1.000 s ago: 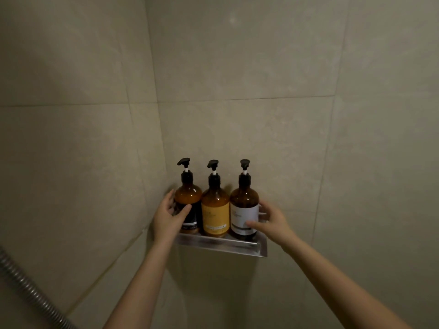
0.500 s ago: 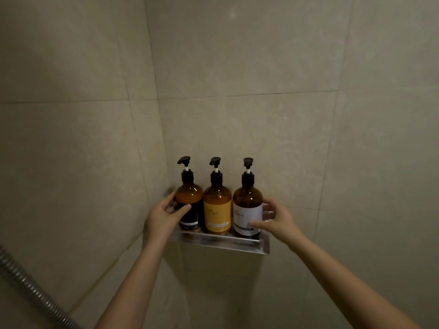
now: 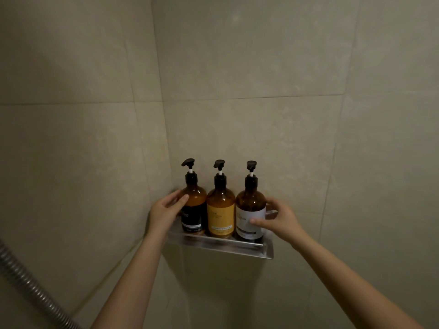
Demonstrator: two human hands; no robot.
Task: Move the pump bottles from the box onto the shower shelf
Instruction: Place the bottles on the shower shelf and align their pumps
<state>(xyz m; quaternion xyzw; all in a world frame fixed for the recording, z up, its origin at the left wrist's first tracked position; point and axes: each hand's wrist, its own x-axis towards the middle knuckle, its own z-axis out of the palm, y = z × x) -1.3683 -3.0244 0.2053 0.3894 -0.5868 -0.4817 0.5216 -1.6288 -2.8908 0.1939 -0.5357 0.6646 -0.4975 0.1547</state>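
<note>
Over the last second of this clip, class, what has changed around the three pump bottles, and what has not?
Very little. The left hand slid slightly up the black-label bottle; its thumb now rests higher, near the shoulder. The right hand keeps its fingers on the white-label bottle. All three bottles, the yellow-label bottle included, stand upright in the same row on the shelf.

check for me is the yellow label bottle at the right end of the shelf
No, the yellow-label bottle stands in the middle; the white-label bottle is at the right end.
</note>
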